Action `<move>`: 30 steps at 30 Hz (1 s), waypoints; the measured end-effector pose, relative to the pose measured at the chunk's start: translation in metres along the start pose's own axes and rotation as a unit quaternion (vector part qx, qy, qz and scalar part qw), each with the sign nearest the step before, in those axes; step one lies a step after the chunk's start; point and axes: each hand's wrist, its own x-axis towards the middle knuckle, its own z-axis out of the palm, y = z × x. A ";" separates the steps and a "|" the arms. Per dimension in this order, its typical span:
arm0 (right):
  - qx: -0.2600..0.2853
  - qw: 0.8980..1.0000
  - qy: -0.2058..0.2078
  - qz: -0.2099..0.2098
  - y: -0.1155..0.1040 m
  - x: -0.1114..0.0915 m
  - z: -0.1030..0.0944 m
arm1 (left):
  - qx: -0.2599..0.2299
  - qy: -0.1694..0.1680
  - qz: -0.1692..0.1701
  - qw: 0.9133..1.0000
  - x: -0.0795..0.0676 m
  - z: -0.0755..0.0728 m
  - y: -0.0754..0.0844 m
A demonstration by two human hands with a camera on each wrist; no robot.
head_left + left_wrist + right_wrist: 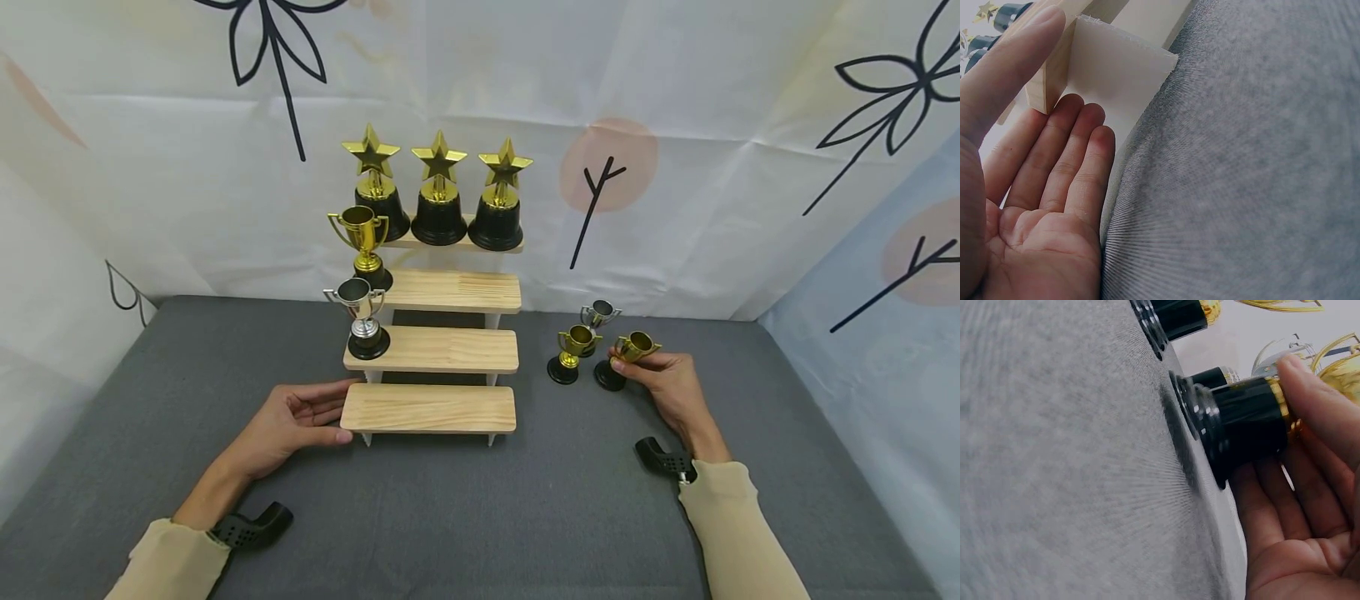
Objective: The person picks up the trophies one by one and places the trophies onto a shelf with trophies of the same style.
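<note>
A wooden tiered stand [427, 410] with white supports stands mid-table. At its lowest step's left end is my left hand [281, 421], fingers extended; in the left wrist view the thumb lies along the step's edge and the fingertips are by the white support [1116, 69]. On the right, my right hand [671, 387] pinches a small gold trophy cup [636, 346] by its stem. Its black base [1250, 419] leans slightly, at or just above the cloth. Beside it are another gold trophy cup [576, 340] and a silver trophy cup [600, 313], partly hidden.
Three gold star trophies [438, 187] line the top step. A gold cup [363, 237] sits at the left of the second step down, a silver cup [362, 312] at the left of the third. Grey cloth [570, 500] covers the table; a printed white backdrop [675, 258] hangs behind.
</note>
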 end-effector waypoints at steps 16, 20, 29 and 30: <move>0.001 1.000 0.003 0.001 -0.026 -0.001 -0.002 | -0.006 -0.007 0.002 1.000 0.000 0.001 0.002; 0.005 1.000 0.002 -0.006 -0.035 -0.002 -0.001 | 0.000 -0.005 0.000 1.000 0.000 0.002 0.002; 0.008 1.000 -0.001 -0.022 -0.054 -0.002 0.005 | 0.003 -0.001 -0.002 1.000 0.000 0.002 0.002; 0.008 1.000 -0.002 -0.026 -0.056 -0.002 0.005 | 0.003 0.000 -0.003 1.000 0.000 0.002 0.002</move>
